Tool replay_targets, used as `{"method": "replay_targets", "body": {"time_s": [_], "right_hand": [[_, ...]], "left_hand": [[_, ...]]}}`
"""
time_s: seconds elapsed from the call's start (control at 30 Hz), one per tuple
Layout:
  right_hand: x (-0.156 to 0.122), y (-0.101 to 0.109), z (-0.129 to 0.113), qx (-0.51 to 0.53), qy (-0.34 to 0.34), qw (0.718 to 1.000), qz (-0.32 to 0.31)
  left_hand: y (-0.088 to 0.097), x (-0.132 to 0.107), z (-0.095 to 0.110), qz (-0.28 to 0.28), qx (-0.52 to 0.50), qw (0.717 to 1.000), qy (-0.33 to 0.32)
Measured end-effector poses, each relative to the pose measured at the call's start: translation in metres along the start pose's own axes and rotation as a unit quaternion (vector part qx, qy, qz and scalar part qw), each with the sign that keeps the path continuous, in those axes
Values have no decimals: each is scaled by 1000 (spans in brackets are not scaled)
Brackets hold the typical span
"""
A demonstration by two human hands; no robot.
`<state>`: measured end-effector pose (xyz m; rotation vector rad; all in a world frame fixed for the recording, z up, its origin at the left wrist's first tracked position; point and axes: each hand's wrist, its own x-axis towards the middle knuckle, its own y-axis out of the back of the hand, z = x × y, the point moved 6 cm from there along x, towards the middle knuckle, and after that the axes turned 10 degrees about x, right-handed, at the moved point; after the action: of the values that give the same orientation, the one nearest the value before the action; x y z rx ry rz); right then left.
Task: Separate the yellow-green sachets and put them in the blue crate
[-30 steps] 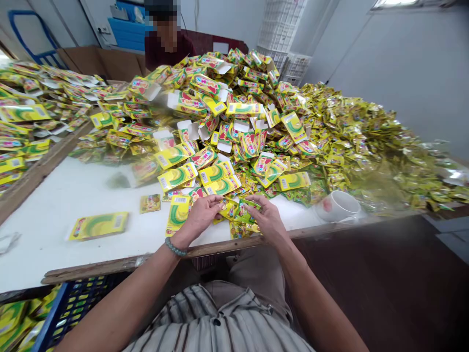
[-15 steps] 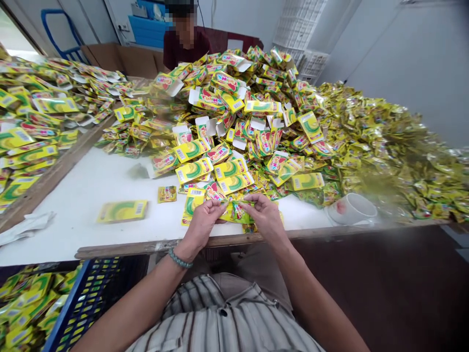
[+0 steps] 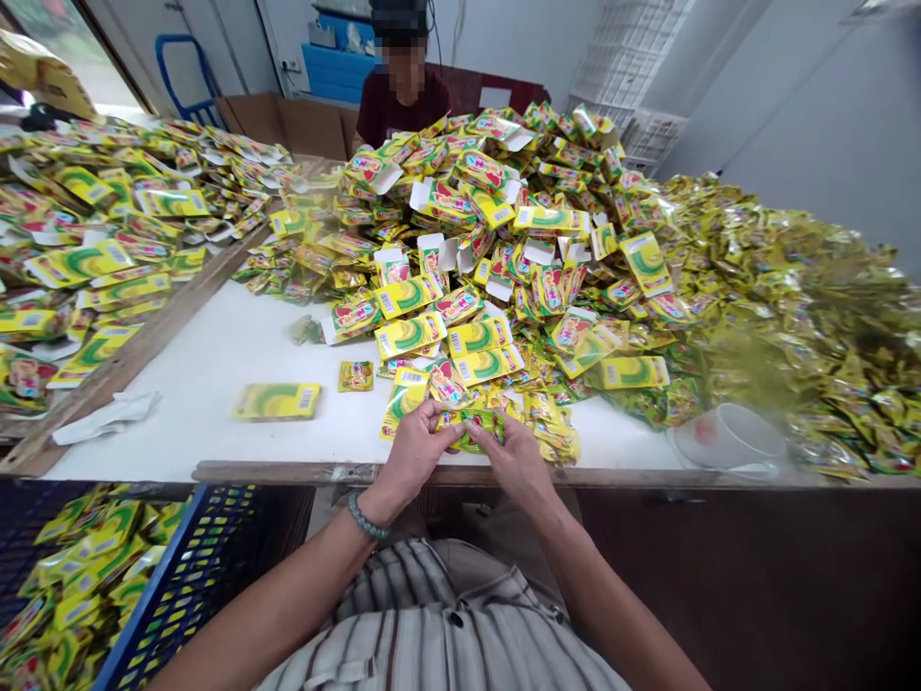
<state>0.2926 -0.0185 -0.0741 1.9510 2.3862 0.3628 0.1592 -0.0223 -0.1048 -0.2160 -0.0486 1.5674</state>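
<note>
Between my two hands, near the table's front edge, is a strip of small green and yellow sachets. My left hand pinches its left end between thumb and fingers. My right hand grips the right end, thumb on top. Just beyond my left hand lies a yellow carton with a barcode. More yellow sachets rest right of my right hand. One loose small sachet and another yellow carton lie on the white tabletop to the left.
A heap of printed cartons stands ahead, with piled sachets on the right. A clear plastic cup lies near the front edge. Below left is a blue crate holding packs. A person sits across the table.
The view has swung left, so the table appears further right. My hands have drawn the sachet strip slightly lower and tilted it, uncovering yellow sachets beside my right hand.
</note>
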Motion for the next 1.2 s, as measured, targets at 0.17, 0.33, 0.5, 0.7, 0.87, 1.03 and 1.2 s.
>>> {"method": "replay_targets", "body": {"time_s": [0.17,0.33,0.5,0.7,0.87,1.03,1.2], "right_hand": [[-1,16,-9,-90,52,988,113],[5,16,-1,-113,34,987,107],[8,12,8,-15,16,997,73],[6,16,16,109,-41,992,45],[8,2,10,90,-61,993,43],[14,-6,4,193,-58,979,34],[13,-6,4,125,-65,990,1]], "left_hand": [[44,1,20,143,306,940,-45],[67,18,46,228,563,787,-114],[60,35,48,149,580,797,-83],[96,15,57,165,260,945,-111],[100,-3,36,131,39,988,-70],[89,-12,29,141,-27,986,-87],[74,-13,29,121,-52,986,-101]]}}
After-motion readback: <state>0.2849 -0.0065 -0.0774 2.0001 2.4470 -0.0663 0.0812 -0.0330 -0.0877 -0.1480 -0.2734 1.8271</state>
